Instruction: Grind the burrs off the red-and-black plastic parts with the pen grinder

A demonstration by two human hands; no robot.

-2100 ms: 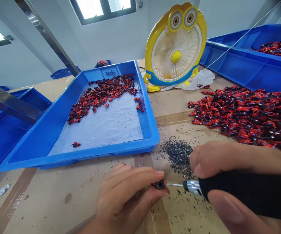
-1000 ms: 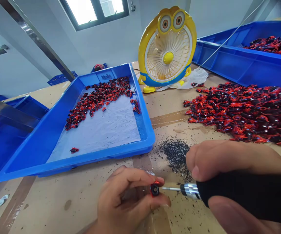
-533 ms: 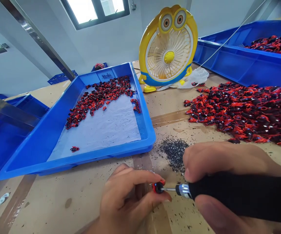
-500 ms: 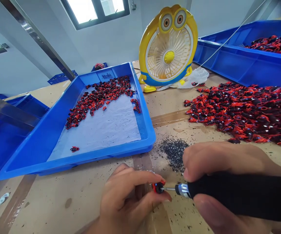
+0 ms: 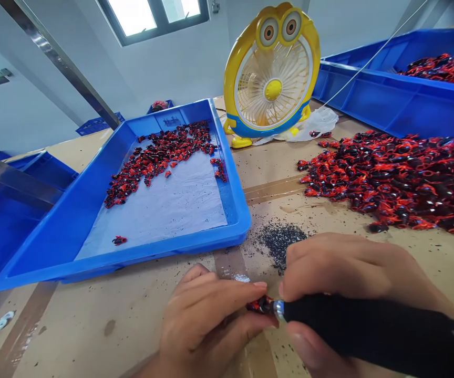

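Note:
My left hand (image 5: 207,320) pinches a small red and black piece (image 5: 260,305) between thumb and fingers, low in the middle of the view. From the right, my right hand (image 5: 341,273) grips a thick black pen-like tool (image 5: 369,320). The tool's silver collar (image 5: 279,310) is right at the piece, and its thin tip is hidden there. Just beyond my hands, black shavings (image 5: 280,241) lie on the brown tabletop (image 5: 109,299). A large pile of red and black pieces (image 5: 400,178) spreads at the right.
A blue tray (image 5: 195,242) with a white liner and many pieces stands at centre left. Behind it is a yellow fan (image 5: 273,90). More blue trays (image 5: 396,105) stand at the back right and far left. A metal post (image 5: 61,63) slants across the upper left.
The black tool and my right hand have moved left, up to the piece. The thin shaft that showed between collar and piece is now hidden. My left hand still pinches the piece.

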